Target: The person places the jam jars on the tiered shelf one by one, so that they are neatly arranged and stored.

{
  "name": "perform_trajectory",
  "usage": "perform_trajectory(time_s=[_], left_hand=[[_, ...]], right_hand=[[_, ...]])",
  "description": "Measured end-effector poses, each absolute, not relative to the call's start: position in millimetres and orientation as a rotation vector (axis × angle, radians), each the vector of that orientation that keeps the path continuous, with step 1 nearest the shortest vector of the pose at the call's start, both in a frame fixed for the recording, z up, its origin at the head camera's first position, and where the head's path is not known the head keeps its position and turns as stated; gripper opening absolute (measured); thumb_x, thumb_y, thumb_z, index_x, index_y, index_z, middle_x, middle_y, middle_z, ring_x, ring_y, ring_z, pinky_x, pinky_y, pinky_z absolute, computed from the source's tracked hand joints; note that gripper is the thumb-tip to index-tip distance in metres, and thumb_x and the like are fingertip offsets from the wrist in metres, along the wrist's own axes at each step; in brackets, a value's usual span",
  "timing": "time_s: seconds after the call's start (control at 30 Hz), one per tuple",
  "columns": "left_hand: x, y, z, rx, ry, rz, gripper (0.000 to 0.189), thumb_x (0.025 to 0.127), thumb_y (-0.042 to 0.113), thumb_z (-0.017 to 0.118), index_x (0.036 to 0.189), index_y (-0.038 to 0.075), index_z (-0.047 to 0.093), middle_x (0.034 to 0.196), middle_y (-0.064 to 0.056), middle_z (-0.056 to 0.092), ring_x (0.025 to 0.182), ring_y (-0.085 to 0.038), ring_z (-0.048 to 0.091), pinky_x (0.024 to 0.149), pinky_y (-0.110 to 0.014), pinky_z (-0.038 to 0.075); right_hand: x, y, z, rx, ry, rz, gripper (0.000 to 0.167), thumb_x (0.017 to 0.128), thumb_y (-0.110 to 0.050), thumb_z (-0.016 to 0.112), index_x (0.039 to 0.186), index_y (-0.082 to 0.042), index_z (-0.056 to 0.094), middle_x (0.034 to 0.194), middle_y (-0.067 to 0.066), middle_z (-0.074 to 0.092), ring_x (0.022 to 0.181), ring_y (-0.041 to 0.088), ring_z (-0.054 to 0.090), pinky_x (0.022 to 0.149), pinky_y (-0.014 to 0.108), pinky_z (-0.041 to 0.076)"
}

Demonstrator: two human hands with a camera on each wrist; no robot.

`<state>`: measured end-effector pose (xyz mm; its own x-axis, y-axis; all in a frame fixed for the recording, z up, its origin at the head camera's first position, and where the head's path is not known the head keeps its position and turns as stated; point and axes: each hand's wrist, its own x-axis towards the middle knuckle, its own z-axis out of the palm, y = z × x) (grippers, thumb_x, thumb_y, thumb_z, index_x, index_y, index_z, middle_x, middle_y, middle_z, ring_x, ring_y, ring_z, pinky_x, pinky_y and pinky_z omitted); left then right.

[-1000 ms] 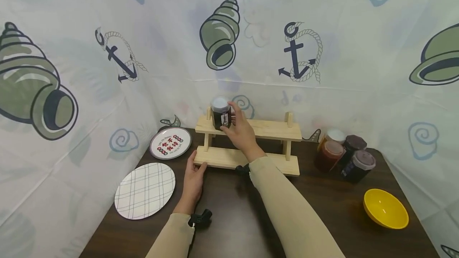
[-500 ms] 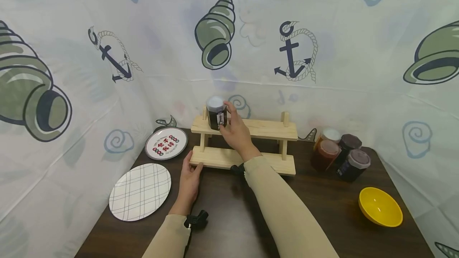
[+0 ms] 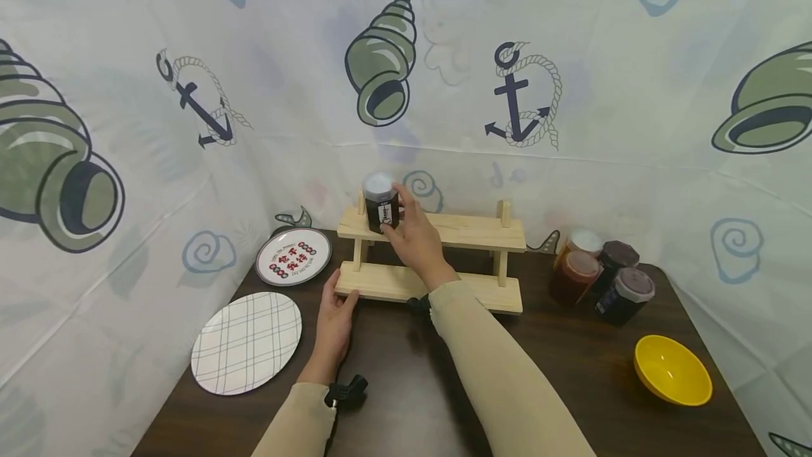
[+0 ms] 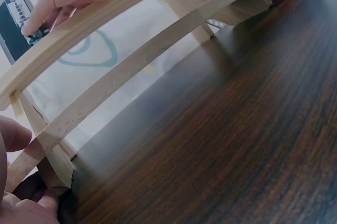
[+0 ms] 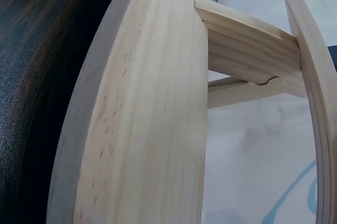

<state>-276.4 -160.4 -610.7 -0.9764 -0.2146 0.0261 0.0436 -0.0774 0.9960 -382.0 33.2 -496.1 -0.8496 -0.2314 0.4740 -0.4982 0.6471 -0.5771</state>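
A two-tier wooden shelf (image 3: 478, 230) stands toward the back of the dark table. My right hand (image 3: 415, 242) holds a dark jar (image 3: 373, 216) with a whitish lid and a small label, thumb in front and fingers along its right side. The jar is upright at the left end of the upper board. Low at the left, my left hand (image 3: 334, 323) grips the end of the lower board (image 4: 105, 89). In the left wrist view its thumb (image 4: 15, 135) is above that board and other fingers are below. The right wrist view shows mostly the lower board (image 5: 158, 108).
Several jars (image 3: 574, 277) with red and dark contents cluster right of the shelf. A yellow bowl (image 3: 672, 371) sits nearer at the right. At the left lie a plate with red characters (image 3: 293, 257) and a checked plate (image 3: 247, 344). Patterned cloth (image 3: 444, 104) hangs behind.
The head view has shifted slightly. Within the last half second the jar has moved a little to the left on the upper board with my right hand. My left hand keeps its grip.
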Motion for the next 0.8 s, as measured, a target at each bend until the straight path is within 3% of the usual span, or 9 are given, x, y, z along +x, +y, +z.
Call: perform_trajectory(time_s=[0.13,0.43,0.63,0.8], left_hand=[[-276.4,-161.0,-612.3,0.203,-2.007,-2.176,0.072,0.111,0.01,0.062,0.173,0.013,0.026,0.181,-0.017,0.023,0.169,-0.031,0.021,0.137,-0.051,0.02],[-276.9,-159.9,-610.7,0.206,-2.012,-2.198,0.073,0.111,0.01,0.062,0.174,0.015,0.025,0.182,-0.015,0.021,0.169,-0.029,0.022,0.137,-0.049,0.022],[-276.6,-158.4,-608.3,0.195,-1.996,-2.19,0.073,0.111,0.009,0.061,0.174,0.013,0.024,0.181,-0.017,0.022,0.168,-0.031,0.023,0.137,-0.051,0.023],[-276.5,-158.9,-609.5,0.18,-1.995,-2.182,0.073,0.112,0.009,0.06,0.174,0.011,0.022,0.181,-0.017,0.021,0.168,-0.031,0.022,0.137,-0.052,0.022]], right_hand=[[-382.4,30.9,-497.5,0.558,-2.516,0.994,0.095,0.107,-0.042,0.071,0.171,-0.051,0.002,0.154,0.007,0.054,0.125,0.023,0.07,0.068,0.04,0.061],[-383.3,31.4,-496.8,0.554,-2.501,0.941,0.096,0.107,-0.041,0.071,0.172,-0.048,0.0,0.161,0.011,0.057,0.134,0.026,0.07,0.071,0.044,0.064],[-386.1,27.8,-493.6,0.516,-2.522,0.965,0.099,0.104,-0.043,0.075,0.173,-0.04,0.002,0.141,0.009,0.068,0.129,0.027,0.071,0.084,0.051,0.064],[-384.4,25.3,-489.3,0.432,-2.582,1.077,0.11,0.103,-0.045,0.076,0.176,-0.024,-0.004,0.149,0.006,0.067,0.132,0.027,0.07,0.097,0.054,0.062]])
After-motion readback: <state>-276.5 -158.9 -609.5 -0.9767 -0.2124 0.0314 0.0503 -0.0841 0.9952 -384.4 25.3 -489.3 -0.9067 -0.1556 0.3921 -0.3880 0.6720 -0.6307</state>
